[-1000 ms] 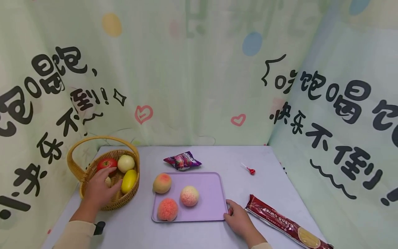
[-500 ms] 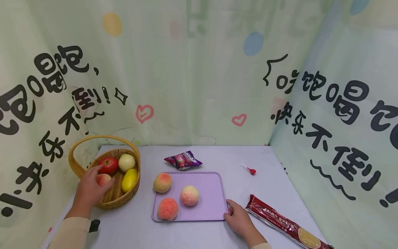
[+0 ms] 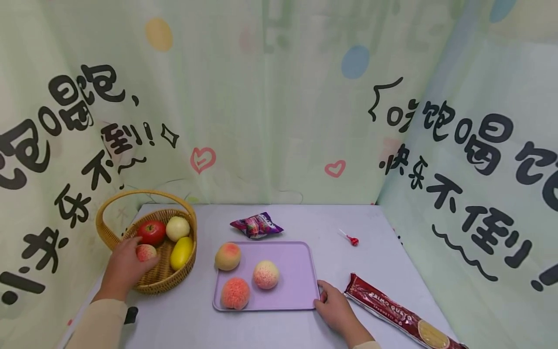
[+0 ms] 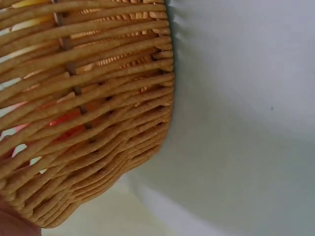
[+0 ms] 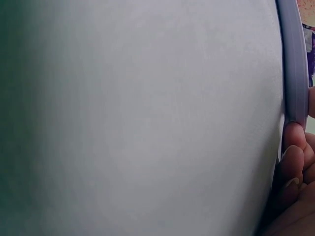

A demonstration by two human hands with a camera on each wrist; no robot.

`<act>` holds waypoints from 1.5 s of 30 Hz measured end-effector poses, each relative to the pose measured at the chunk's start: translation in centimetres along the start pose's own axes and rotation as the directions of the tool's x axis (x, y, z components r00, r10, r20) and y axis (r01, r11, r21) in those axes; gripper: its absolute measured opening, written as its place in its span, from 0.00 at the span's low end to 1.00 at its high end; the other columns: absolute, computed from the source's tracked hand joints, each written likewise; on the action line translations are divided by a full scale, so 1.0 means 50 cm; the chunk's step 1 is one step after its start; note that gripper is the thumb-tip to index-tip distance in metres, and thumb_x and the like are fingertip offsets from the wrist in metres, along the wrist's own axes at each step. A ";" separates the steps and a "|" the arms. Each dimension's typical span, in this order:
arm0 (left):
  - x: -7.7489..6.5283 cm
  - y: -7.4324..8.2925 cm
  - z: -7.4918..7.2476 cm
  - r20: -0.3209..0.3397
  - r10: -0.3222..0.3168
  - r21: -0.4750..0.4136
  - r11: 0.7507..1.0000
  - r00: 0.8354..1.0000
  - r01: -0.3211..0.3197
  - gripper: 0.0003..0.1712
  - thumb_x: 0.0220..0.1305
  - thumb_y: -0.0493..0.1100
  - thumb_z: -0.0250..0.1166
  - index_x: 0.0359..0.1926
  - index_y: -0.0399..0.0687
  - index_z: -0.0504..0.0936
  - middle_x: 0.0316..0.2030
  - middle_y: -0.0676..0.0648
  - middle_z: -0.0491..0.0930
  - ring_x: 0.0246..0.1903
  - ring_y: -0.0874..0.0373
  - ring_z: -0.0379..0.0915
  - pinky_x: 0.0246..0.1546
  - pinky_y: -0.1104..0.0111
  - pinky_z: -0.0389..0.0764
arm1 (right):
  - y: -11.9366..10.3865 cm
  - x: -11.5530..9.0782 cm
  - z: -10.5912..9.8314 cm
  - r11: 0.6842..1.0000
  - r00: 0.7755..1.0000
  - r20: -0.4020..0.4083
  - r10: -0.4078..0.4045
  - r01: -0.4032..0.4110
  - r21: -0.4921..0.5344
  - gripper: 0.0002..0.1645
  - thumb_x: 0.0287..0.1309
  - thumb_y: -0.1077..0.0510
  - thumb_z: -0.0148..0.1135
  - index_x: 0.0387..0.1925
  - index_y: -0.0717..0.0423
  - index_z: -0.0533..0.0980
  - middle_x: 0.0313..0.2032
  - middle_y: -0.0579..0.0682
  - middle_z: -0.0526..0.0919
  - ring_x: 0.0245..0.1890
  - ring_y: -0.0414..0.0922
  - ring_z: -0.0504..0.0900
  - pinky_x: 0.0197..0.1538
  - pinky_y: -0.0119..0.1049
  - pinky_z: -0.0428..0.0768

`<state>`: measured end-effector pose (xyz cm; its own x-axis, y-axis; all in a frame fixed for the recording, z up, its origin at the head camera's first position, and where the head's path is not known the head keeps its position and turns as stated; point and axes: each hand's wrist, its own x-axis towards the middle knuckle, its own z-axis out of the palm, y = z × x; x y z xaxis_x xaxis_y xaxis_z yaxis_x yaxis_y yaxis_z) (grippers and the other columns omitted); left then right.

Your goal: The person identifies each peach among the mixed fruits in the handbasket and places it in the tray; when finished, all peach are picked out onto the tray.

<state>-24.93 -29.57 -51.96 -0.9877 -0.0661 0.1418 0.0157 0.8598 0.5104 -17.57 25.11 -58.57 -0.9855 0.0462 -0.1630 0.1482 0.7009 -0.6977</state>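
Note:
In the head view my left hand (image 3: 124,266) reaches over the near left rim of the wicker basket (image 3: 167,283), its fingers and thumb around a small pink-speckled peach (image 3: 146,252). A red tomato-like fruit (image 3: 151,232), a pale round fruit (image 3: 177,228) and a yellow oblong fruit (image 3: 181,253) lie in the same basket. My right hand (image 3: 337,310) grips the right edge of the purple tray (image 3: 292,276) near its front corner. In the right wrist view, fingertips (image 5: 294,160) are curled against the tray's rim. The basket's wall hides most of the left hand in the left wrist view.
A peach (image 3: 227,256) sits at the tray's back left, with a coral peach (image 3: 235,293) and a speckled peach (image 3: 266,274) also on it. Behind lies a purple snack bag (image 3: 256,225). Right are a lollipop (image 3: 353,241) and a spaghetti packet (image 3: 396,310).
My left hand has shifted left inside the basket, to the peach at its left side, and more of that peach shows. The right hand and tray have stayed put.

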 end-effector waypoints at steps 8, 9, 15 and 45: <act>0.013 -0.016 0.009 0.038 0.024 0.066 0.997 0.999 -0.026 0.48 0.50 0.50 0.79 0.62 0.22 0.69 0.55 0.24 0.74 0.51 0.30 0.70 0.56 0.36 0.75 | 0.004 -0.002 0.001 1.000 1.000 0.012 0.018 -0.018 0.002 0.37 0.60 0.60 0.67 0.69 0.66 0.69 0.29 0.47 0.73 0.28 0.42 0.70 0.28 0.33 0.70; 0.014 -0.018 0.010 0.036 0.030 0.071 0.997 0.999 -0.032 0.47 0.49 0.50 0.79 0.61 0.22 0.69 0.54 0.24 0.75 0.50 0.30 0.71 0.55 0.36 0.76 | 0.003 -0.002 0.000 1.000 1.000 0.011 0.016 -0.016 0.002 0.37 0.60 0.60 0.67 0.69 0.66 0.69 0.29 0.47 0.73 0.28 0.42 0.70 0.28 0.33 0.70; 0.020 -0.019 0.011 0.026 0.075 0.106 0.991 0.997 -0.077 0.40 0.47 0.47 0.78 0.53 0.23 0.74 0.46 0.27 0.77 0.44 0.35 0.72 0.52 0.38 0.77 | -0.001 -0.004 -0.001 1.000 1.000 0.006 0.001 -0.001 0.000 0.37 0.59 0.60 0.67 0.69 0.66 0.70 0.29 0.47 0.73 0.28 0.43 0.70 0.28 0.33 0.69; 0.026 -0.024 0.014 0.012 0.083 0.131 0.988 0.997 -0.084 0.31 0.52 0.39 0.74 0.52 0.23 0.75 0.47 0.25 0.75 0.46 0.31 0.70 0.55 0.35 0.74 | -0.003 -0.006 -0.004 1.000 1.000 0.012 0.013 -0.013 -0.010 0.37 0.59 0.60 0.67 0.69 0.65 0.70 0.29 0.47 0.73 0.28 0.43 0.70 0.28 0.33 0.69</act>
<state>-26.37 -30.33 -52.99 -0.9848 0.0113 0.1733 0.0777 0.9213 0.3811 -17.29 25.15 -58.29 -0.9824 0.0470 -0.1805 0.1604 0.7069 -0.6889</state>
